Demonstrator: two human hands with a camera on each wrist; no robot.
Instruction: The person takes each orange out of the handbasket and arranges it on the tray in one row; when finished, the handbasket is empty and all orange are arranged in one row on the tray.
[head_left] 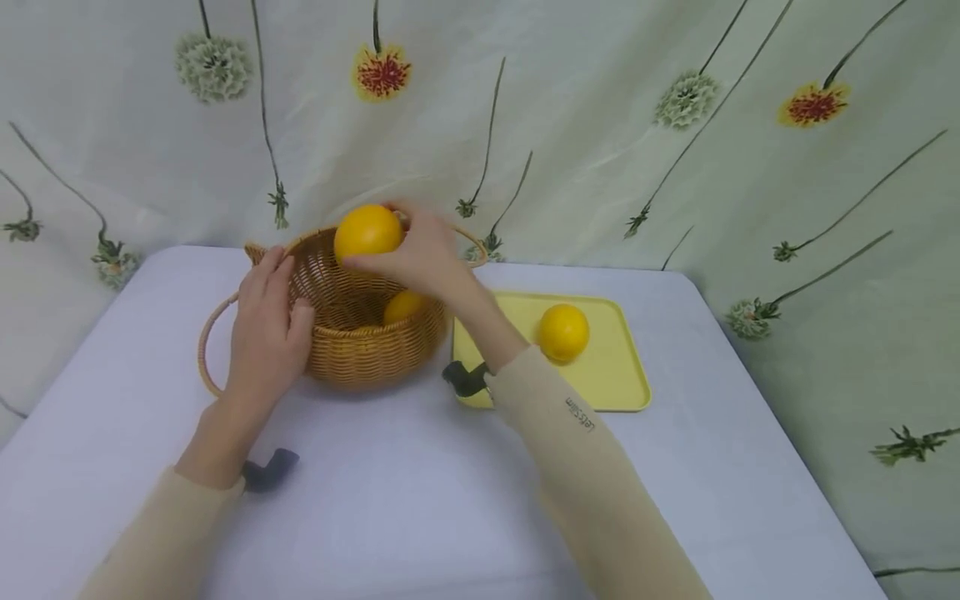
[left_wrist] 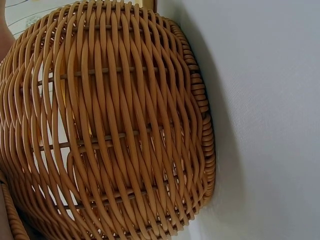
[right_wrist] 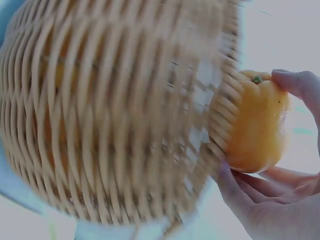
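A round brown wicker basket (head_left: 367, 358) stands on the table, with looped handles at its sides. My left hand (head_left: 266, 325) holds the basket at its left rim. Over the basket's opening, my right hand (head_left: 423, 254) grips an orange (head_left: 367, 232) between thumb and fingers. In the right wrist view this orange (right_wrist: 260, 125) shows a small green stem end, and the basket wall (right_wrist: 110, 110) covers part of it. Another orange (head_left: 405, 307) lies inside the basket, partly hidden behind the front rim. The left wrist view is mostly filled by the basket's woven side (left_wrist: 110, 120).
Right of the basket lies a shallow yellow tray (head_left: 607, 387) carrying one orange (head_left: 563, 332). My right forearm crosses over its left part. A white cloth covers the table (head_left: 390, 500), and a flower-printed curtain (head_left: 585, 108) hangs behind it.
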